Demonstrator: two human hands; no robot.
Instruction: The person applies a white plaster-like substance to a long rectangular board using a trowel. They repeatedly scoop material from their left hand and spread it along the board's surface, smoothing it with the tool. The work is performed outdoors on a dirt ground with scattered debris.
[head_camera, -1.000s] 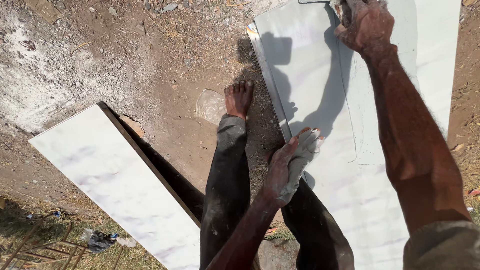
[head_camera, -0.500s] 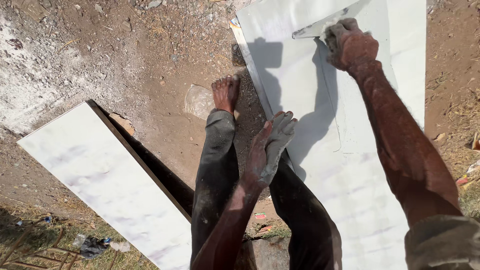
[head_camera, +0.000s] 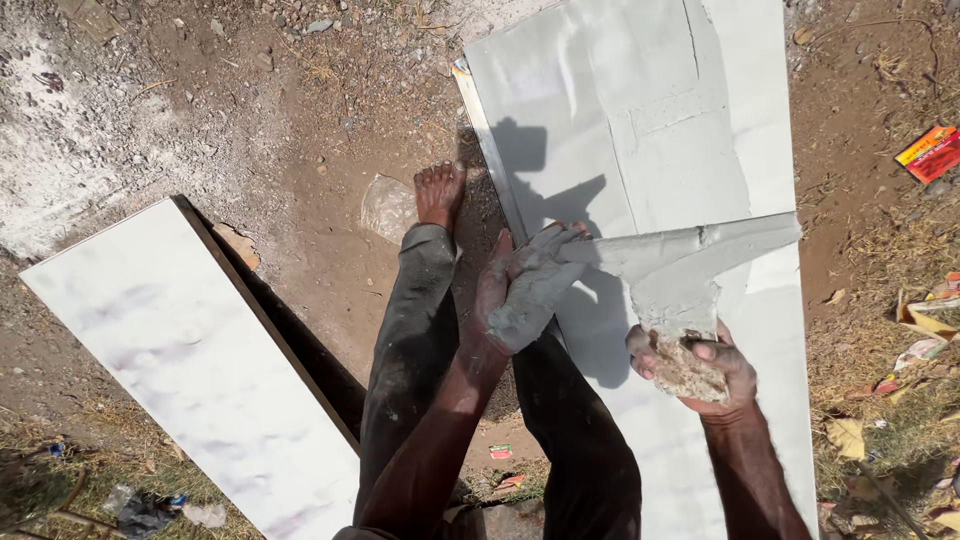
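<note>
My right hand (head_camera: 690, 365) grips the handle of a trowel (head_camera: 690, 265) coated in grey mortar, its blade pointing up and right over the large white tile (head_camera: 620, 120). My left hand (head_camera: 525, 290), smeared with grey mortar, has its fingers spread and touches the trowel blade's left end. The tile lies flat on the dirt and is partly skimmed with grey mortar. My dark-trousered legs (head_camera: 410, 340) straddle the tile's left edge, one bare foot (head_camera: 440, 192) on the ground.
A second white marble-patterned tile (head_camera: 190, 370) lies tilted at the left on the dirt. Litter, a red wrapper (head_camera: 930, 152) and dry grass lie at the right edge. Stones and white dust cover the ground at the upper left.
My right hand has drawn the trowel back from the tile's far end toward me. My left hand has lifted off the tile and come to the blade.
</note>
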